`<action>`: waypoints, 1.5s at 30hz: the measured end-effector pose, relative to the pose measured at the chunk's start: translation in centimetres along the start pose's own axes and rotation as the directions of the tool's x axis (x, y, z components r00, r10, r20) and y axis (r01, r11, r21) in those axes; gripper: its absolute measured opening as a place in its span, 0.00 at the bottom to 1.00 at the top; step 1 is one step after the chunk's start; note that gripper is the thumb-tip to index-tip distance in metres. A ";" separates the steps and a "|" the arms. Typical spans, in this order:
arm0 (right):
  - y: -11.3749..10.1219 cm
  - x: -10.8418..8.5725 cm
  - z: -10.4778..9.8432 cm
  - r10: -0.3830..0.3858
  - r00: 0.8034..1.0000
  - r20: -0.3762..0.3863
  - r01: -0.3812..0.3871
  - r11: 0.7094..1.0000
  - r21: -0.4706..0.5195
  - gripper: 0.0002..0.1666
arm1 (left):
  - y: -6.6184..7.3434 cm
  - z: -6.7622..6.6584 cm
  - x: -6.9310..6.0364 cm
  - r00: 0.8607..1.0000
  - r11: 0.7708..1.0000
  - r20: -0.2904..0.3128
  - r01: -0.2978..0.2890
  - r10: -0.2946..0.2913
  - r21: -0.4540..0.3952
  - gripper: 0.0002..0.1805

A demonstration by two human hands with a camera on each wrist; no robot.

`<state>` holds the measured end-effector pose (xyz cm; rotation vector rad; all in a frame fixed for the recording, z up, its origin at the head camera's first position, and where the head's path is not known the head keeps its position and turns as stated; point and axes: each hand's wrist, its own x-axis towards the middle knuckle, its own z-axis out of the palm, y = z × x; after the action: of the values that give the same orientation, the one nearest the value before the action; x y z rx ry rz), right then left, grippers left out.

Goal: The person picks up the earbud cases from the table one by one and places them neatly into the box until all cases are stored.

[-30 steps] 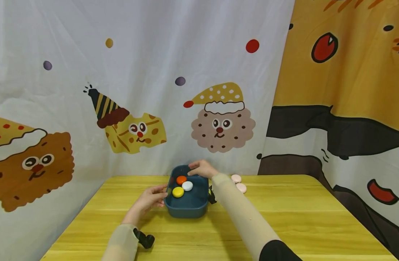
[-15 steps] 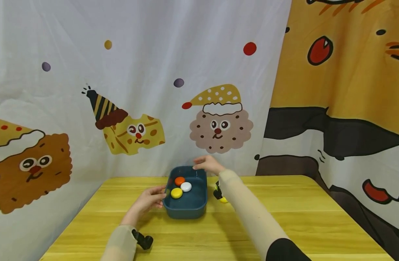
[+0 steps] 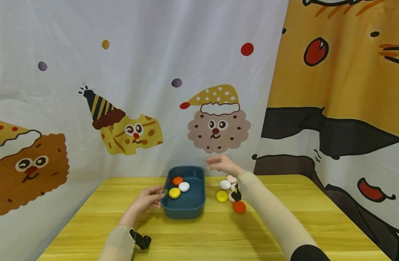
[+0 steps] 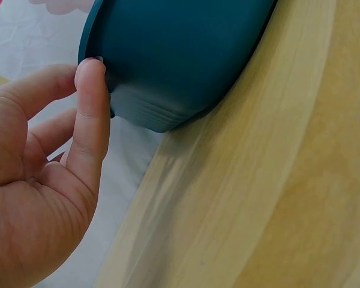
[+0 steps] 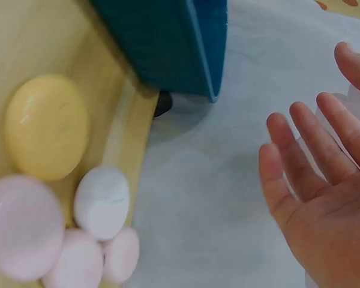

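Note:
My left hand [image 3: 148,198] holds the left rim of a dark teal open box [image 3: 184,213], thumb and forefinger at its edge; the left hand [image 4: 51,162] and box wall [image 4: 186,54] fill the left wrist view. Inside the box lie a glossy orange disc [image 3: 177,181], a white disc [image 3: 184,186] and a yellow disc [image 3: 174,193]. My right hand [image 3: 225,164] hangs in the air right of the box, holding nothing. Its fingers are spread and nearly straight in the right wrist view, where the right hand [image 5: 330,198] is apart from everything.
Right of the box, partly behind the right wrist's camera, lie another yellow disc [image 3: 222,196], a white disc [image 3: 225,185], an orange disc [image 3: 239,207] and several pale pink discs [image 5: 25,228]. The wooden table [image 3: 186,239] ends at a printed curtain [image 3: 147,72] behind.
My right hand has moved right, from over the box's far right rim to beside it, uncovering the discs on the table. The left hand stays at the box; the discs inside keep their places.

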<state>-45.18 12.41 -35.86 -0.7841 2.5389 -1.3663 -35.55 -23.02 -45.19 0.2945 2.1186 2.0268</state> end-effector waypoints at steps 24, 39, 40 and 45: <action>6.1 -10.1 -1.1 0.012 1.000 0.002 -0.012 0.994 0.106 0.29 | 0.1 -0.1 0.0 1.000 1.000 -0.012 0.005 -0.005 -0.005 0.32; 9.6 -13.0 -0.3 0.038 0.999 0.009 -0.039 0.996 0.077 0.25 | -0.1 -0.1 -0.4 1.000 1.000 0.009 0.010 -0.010 -0.012 0.34; 9.8 -13.1 -0.3 0.041 0.999 0.015 -0.042 0.995 0.088 0.25 | 0.0 0.0 -0.4 1.000 1.000 0.008 0.009 -0.009 -0.013 0.33; 10.5 -13.1 -1.0 0.082 0.996 0.037 -0.086 0.990 0.110 0.27 | 0.2 0.0 -0.2 1.000 1.000 0.000 0.010 -0.010 -0.005 0.33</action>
<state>-38.34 24.56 -45.25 -0.6657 2.4172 -1.4421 -35.41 -23.07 -45.03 0.2833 2.1101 2.0268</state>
